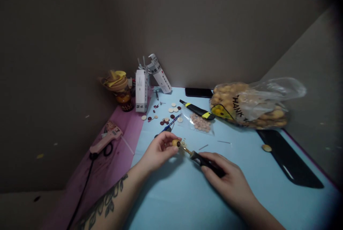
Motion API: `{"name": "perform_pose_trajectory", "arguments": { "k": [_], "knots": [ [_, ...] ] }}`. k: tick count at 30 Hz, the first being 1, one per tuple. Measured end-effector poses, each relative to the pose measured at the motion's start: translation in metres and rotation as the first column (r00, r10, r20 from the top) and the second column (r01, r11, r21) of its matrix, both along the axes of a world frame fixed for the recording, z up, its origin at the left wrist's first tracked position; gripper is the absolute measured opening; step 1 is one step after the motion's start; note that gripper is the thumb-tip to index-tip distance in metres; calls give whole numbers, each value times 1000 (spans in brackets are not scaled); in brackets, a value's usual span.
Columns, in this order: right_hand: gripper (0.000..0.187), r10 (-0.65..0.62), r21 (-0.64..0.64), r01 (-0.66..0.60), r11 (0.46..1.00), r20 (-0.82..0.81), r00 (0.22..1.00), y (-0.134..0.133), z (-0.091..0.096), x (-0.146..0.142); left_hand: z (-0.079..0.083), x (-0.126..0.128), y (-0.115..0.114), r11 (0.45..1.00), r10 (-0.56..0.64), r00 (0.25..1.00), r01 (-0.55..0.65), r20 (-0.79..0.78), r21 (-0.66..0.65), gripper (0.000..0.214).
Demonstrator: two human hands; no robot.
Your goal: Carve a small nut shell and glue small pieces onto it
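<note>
Yellow ball (175, 143), one, pinched in the left hand (160, 152), well in from the worktop's (166, 201) far edge; black-handled tool (197, 159), one, gripped in the right hand (227, 176), metal tip (184, 147) at the ball, liable, I'd judge, to skid into the left hand should the ball turn.

Left hand (160, 151) pinches one yellow-brown piece (175, 143); right hand (227, 176) grips one black-handled tool (197, 158), metal tip (186, 149) towards the piece. Far right lies one clear bag (281, 88); left, one pink glue gun (107, 140).
</note>
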State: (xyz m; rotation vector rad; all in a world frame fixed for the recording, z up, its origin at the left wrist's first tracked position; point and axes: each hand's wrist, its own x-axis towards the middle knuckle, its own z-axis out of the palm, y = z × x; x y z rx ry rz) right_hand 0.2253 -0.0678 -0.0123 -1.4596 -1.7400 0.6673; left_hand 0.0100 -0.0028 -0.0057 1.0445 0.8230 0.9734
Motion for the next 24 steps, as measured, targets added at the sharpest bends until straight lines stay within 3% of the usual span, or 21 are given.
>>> {"name": "perform_pose_trajectory", "arguments": {
  "k": [4,8,12,18,21,24],
  "knots": [
    [23,0,11,-1,1000,30,1000,0,1,0,2,1,-1,999,23,992,-17,-124,48,25],
    [23,-1,21,0,1000,40,999,1,1,1,0,0,0,987,124,957,-92,-261,131,24],
    [23,-71,41,69,997,30,997,-1,-1,6,-3,-5,5,985,169,979,-162,-118,62,25],
    [25,-142,35,142,989,-4,990,-1,-5,13,2,-9,5,986,120,979,-97,167,-139,31],
    [25,-132,19,132,991,-9,991,1,-7,12,1,-9,5,981,106,973,-68,206,-182,31],
    [26,-134,16,134,991,-8,991,5,-11,10,-8,-8,10,985,138,979,-120,149,-123,31]
  ]
}}
